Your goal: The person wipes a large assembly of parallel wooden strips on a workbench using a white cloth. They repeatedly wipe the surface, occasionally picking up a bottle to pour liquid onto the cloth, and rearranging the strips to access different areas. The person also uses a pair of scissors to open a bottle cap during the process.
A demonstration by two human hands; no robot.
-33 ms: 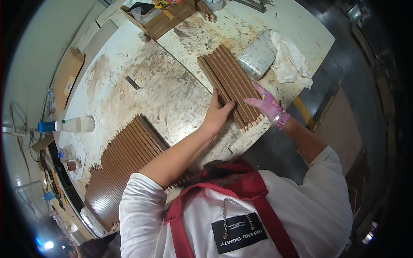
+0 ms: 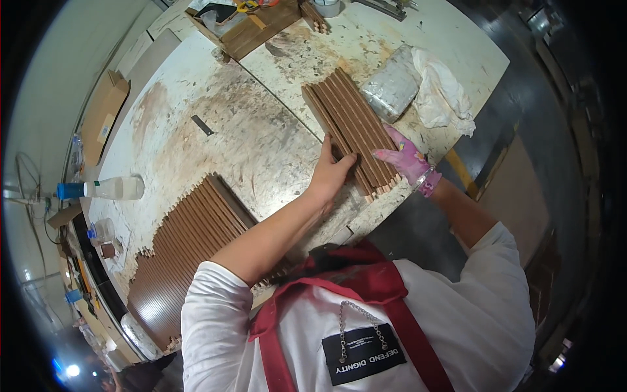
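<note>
A bundle of long brown wooden strips (image 2: 346,111) with pale ends lies side by side on the worktable, right of centre. My bare left hand (image 2: 330,172) presses against its left side, the thumb resting over the near part of the strips. On the opposite side, my right hand (image 2: 406,161), in a pink flowered glove, grips the right edge with its thumb on top. Between them the two hands squeeze the strips together. A larger row of similar strips (image 2: 189,235) lies to the left, partly hidden behind my left forearm.
A wrapped silvery block (image 2: 390,81) and a crumpled white cloth (image 2: 441,91) lie beyond my right hand. At the back stands a wooden box (image 2: 261,36) of tools. A small dark metal plate (image 2: 202,125) and a clear bottle (image 2: 117,189) are on the table's left part.
</note>
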